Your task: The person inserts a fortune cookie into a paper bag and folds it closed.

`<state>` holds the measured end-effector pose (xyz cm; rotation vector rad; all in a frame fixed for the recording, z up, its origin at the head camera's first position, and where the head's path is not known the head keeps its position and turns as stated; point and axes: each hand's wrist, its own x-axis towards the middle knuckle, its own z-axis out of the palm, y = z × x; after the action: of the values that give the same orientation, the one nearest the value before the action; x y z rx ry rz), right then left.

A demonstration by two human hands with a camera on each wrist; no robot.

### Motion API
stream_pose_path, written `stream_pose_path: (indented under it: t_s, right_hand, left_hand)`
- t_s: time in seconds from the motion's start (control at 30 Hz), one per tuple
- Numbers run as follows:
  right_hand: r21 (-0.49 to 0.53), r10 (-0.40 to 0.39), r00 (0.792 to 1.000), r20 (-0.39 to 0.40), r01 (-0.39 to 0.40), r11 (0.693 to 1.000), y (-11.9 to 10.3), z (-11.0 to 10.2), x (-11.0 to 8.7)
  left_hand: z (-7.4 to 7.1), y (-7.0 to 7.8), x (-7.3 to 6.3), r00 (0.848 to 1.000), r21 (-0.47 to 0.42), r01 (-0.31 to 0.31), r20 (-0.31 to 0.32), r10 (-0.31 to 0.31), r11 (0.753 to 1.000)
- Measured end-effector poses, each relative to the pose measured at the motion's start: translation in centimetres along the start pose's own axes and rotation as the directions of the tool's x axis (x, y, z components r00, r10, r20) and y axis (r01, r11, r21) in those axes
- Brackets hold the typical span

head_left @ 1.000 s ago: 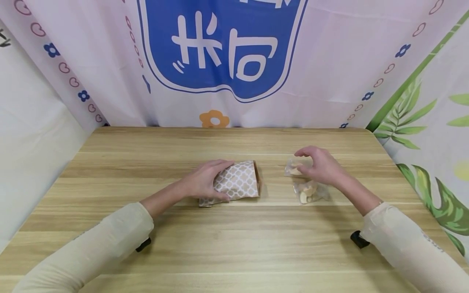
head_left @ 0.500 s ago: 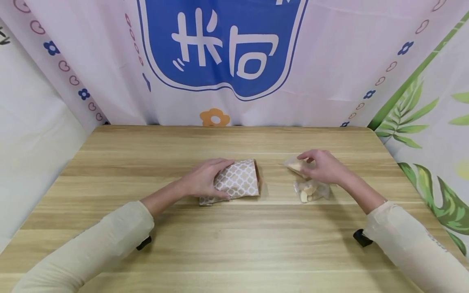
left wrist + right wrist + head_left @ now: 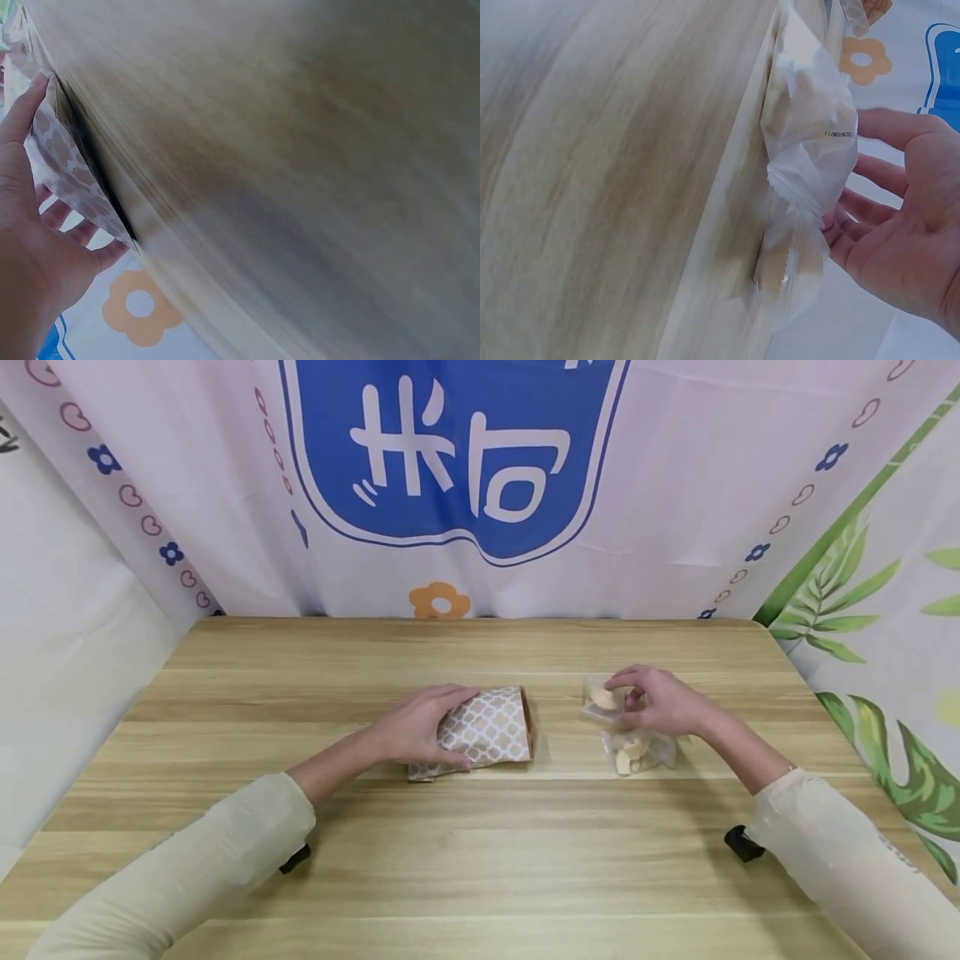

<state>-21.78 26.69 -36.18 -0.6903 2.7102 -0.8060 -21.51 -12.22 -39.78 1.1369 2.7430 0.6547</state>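
My left hand (image 3: 408, 735) grips a tan-and-white patterned paper bag (image 3: 487, 727), thumb on its near side and fingers over the far side. The bag lies on its side, its mouth facing right. Part of its patterned wall (image 3: 67, 161) shows in the left wrist view. To the right, my right hand (image 3: 663, 702) pinches a small clear snack packet (image 3: 600, 697) with a pale beige piece inside. A second clear packet (image 3: 633, 753) lies on the table just in front of that hand. In the right wrist view a printed packet (image 3: 810, 120) overlaps the fingertips.
Both hands work over a wood-grain table (image 3: 465, 860). A printed curtain (image 3: 660, 510) with a blue emblem hangs along the back edge. On the right is a leaf-patterned cloth (image 3: 885, 727). Black wrist straps show under both sleeves.
The right fingers have closed on the far packet and tilted it, so its pale contents now face the head camera. The left hand and paper bag have stayed in place.
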Motion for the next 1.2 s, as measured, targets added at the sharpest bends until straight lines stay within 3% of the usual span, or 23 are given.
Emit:
stream_pose_path:
  t_s: [0.43,1.2]
  right_hand:
    - [0.026,0.083,0.996,0.038,-0.084,0.996,0.0,0.5,0.4]
    - [-0.023,0.129,0.991,0.029,-0.129,0.991,-0.2,0.7,1.4]
  left_hand:
    - [0.0,0.0,0.0,1.0,0.013,0.006,0.006,-0.006,1.0]
    - [-0.1,0.1,-0.1,1.0,0.024,0.005,0.002,-0.005,1.0]
